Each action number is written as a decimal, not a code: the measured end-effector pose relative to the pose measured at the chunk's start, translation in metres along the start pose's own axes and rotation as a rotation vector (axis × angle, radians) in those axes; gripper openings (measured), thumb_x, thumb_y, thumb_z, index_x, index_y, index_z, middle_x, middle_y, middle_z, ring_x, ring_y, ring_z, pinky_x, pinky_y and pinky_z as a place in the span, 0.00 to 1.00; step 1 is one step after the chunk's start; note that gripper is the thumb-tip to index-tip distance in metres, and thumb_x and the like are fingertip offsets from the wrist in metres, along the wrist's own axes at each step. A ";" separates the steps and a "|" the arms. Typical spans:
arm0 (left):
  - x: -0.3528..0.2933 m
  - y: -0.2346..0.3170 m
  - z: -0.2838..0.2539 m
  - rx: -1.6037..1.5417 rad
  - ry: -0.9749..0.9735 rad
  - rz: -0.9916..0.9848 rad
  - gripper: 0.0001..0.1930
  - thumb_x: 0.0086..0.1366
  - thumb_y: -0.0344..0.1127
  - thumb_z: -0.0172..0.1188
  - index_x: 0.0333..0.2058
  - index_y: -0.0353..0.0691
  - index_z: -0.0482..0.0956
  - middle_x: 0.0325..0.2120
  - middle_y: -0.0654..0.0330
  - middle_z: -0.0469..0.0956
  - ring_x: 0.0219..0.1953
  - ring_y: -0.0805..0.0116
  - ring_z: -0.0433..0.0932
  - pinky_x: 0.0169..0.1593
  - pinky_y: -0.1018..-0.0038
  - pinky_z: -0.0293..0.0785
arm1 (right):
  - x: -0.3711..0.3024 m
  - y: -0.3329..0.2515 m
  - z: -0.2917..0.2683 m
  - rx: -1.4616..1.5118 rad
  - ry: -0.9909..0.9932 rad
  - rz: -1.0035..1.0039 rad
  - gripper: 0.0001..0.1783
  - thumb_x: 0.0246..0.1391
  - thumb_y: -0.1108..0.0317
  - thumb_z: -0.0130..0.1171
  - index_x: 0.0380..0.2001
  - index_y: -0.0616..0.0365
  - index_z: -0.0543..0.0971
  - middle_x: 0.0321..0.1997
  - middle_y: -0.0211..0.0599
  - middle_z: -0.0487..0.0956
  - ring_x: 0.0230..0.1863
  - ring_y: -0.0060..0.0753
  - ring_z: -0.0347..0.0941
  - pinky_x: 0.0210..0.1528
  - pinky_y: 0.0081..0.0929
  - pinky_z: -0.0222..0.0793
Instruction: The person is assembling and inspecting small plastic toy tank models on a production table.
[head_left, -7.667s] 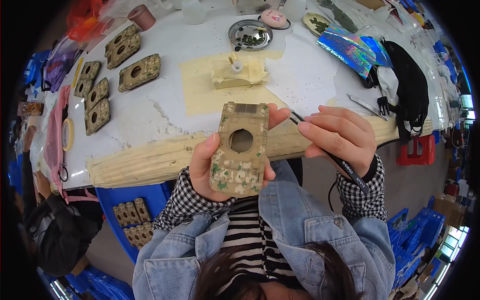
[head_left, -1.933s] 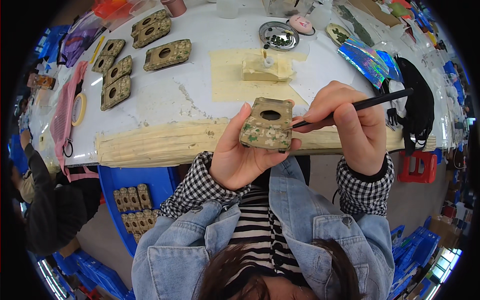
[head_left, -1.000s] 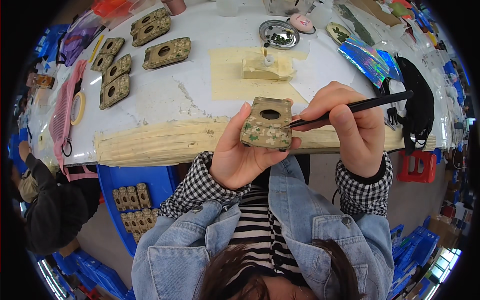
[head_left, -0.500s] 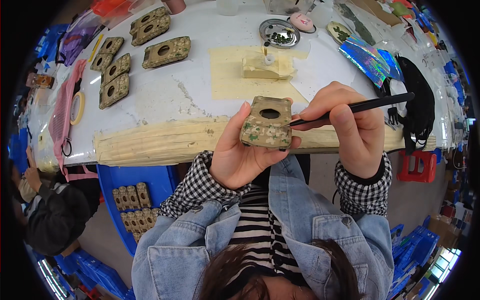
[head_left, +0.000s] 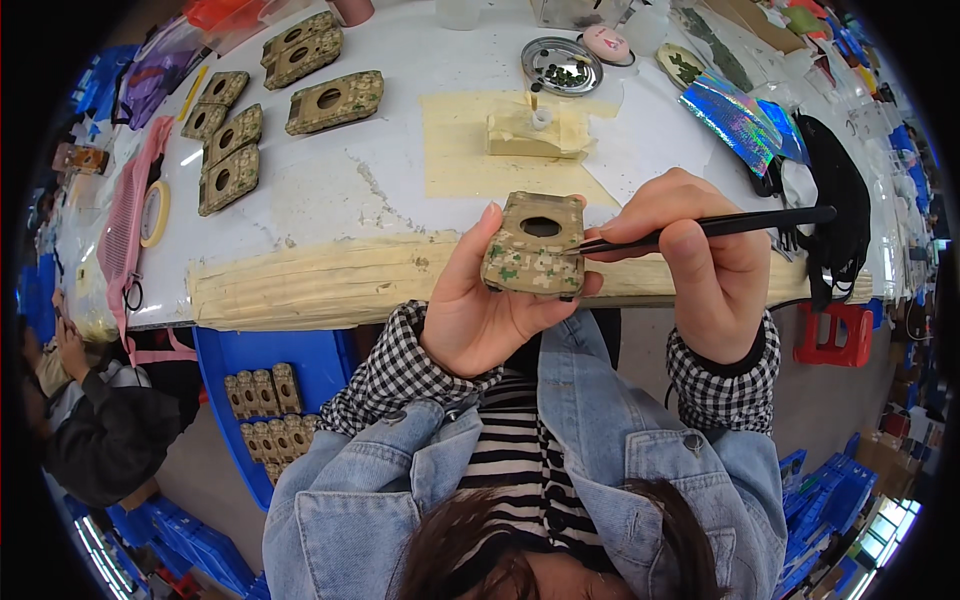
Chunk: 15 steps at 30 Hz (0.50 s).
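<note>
My left hand [head_left: 470,315] cradles a camouflage-painted model tank hull [head_left: 533,265], tan and brown with green patches and a round dark hole in its top. Its fingers and thumb are closed around the hull's sides. My right hand [head_left: 705,265] pinches black tweezers [head_left: 745,222], which slant down to the left. Their fine tip meets the hull's upper face near its right edge, just below the hole. Whether the tip grips any small part is too small to tell.
Several matching hulls [head_left: 335,102] lie at the table's far left. Beyond my hands stands a taped block [head_left: 535,140] with a small white cup. A round metal tray [head_left: 530,50] holds small dark green pieces. More hulls fill a blue bin [head_left: 225,345]. A person [head_left: 115,430] sits at left.
The tweezers' back end has dipped slightly and shifted right as my right hand moved a little. The hull stays almost still in my left hand.
</note>
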<state>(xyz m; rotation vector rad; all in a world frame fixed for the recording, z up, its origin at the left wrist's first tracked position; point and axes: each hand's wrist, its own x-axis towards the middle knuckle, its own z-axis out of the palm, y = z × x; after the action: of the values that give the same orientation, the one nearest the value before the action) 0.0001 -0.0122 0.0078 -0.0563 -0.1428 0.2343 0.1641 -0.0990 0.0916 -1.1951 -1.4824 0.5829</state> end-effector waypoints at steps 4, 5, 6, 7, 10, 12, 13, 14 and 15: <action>0.001 0.000 -0.001 -0.006 -0.016 -0.007 0.30 0.70 0.53 0.32 0.61 0.36 0.50 0.52 0.44 0.65 0.51 0.50 0.71 0.49 0.68 0.78 | -0.001 -0.001 0.001 0.098 0.000 0.054 0.13 0.61 0.69 0.47 0.33 0.70 0.76 0.33 0.42 0.75 0.35 0.28 0.75 0.38 0.22 0.74; 0.001 0.000 0.000 -0.008 -0.018 -0.012 0.30 0.70 0.53 0.32 0.62 0.36 0.50 0.52 0.44 0.65 0.51 0.50 0.71 0.49 0.68 0.78 | -0.002 -0.001 0.001 0.113 -0.001 0.059 0.14 0.61 0.69 0.46 0.34 0.71 0.76 0.34 0.43 0.75 0.35 0.29 0.75 0.38 0.22 0.75; 0.001 0.000 0.000 -0.016 -0.017 -0.014 0.30 0.70 0.53 0.32 0.62 0.36 0.50 0.52 0.44 0.65 0.51 0.50 0.71 0.49 0.68 0.77 | -0.001 -0.001 0.000 0.108 -0.004 0.057 0.14 0.61 0.69 0.46 0.34 0.71 0.76 0.34 0.43 0.75 0.35 0.29 0.75 0.38 0.22 0.75; 0.000 0.000 0.000 -0.025 -0.017 -0.017 0.30 0.70 0.53 0.32 0.62 0.36 0.49 0.52 0.44 0.65 0.51 0.50 0.71 0.50 0.68 0.77 | -0.001 -0.001 0.000 0.102 -0.007 0.055 0.14 0.61 0.69 0.46 0.34 0.71 0.76 0.34 0.43 0.75 0.35 0.29 0.75 0.38 0.22 0.75; 0.000 0.000 0.000 -0.042 -0.021 -0.017 0.31 0.70 0.53 0.32 0.62 0.36 0.49 0.53 0.43 0.64 0.52 0.49 0.70 0.50 0.67 0.77 | -0.001 -0.001 0.000 0.108 -0.008 0.057 0.14 0.61 0.69 0.46 0.34 0.71 0.76 0.34 0.43 0.75 0.34 0.29 0.75 0.38 0.22 0.75; 0.000 0.000 -0.001 -0.048 -0.024 -0.018 0.31 0.70 0.53 0.32 0.62 0.36 0.49 0.53 0.43 0.64 0.52 0.49 0.70 0.50 0.67 0.77 | -0.001 -0.001 0.000 0.110 -0.009 0.060 0.14 0.61 0.69 0.46 0.34 0.71 0.76 0.34 0.43 0.75 0.34 0.29 0.75 0.38 0.22 0.75; 0.000 0.000 -0.001 -0.048 -0.023 -0.019 0.31 0.70 0.53 0.32 0.62 0.36 0.49 0.53 0.43 0.64 0.52 0.49 0.70 0.50 0.67 0.77 | 0.000 -0.001 0.000 0.107 -0.012 0.060 0.14 0.61 0.69 0.46 0.34 0.71 0.76 0.34 0.43 0.75 0.34 0.29 0.75 0.38 0.22 0.75; 0.000 0.000 -0.001 -0.047 -0.022 -0.020 0.31 0.70 0.53 0.32 0.62 0.36 0.49 0.53 0.43 0.63 0.52 0.49 0.70 0.50 0.67 0.77 | 0.000 -0.001 0.000 0.104 -0.016 0.060 0.14 0.61 0.69 0.46 0.34 0.71 0.76 0.33 0.43 0.75 0.34 0.29 0.75 0.38 0.22 0.75; 0.000 0.000 -0.001 -0.049 -0.022 -0.022 0.31 0.70 0.53 0.32 0.62 0.36 0.49 0.53 0.43 0.64 0.52 0.49 0.70 0.50 0.67 0.77 | 0.000 -0.001 0.000 0.107 -0.017 0.060 0.14 0.61 0.69 0.46 0.34 0.71 0.76 0.33 0.43 0.75 0.34 0.29 0.75 0.38 0.22 0.75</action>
<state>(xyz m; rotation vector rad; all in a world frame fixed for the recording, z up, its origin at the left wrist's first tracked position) 0.0003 -0.0119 0.0066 -0.1008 -0.1714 0.2098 0.1637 -0.0994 0.0921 -1.1573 -1.4153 0.7056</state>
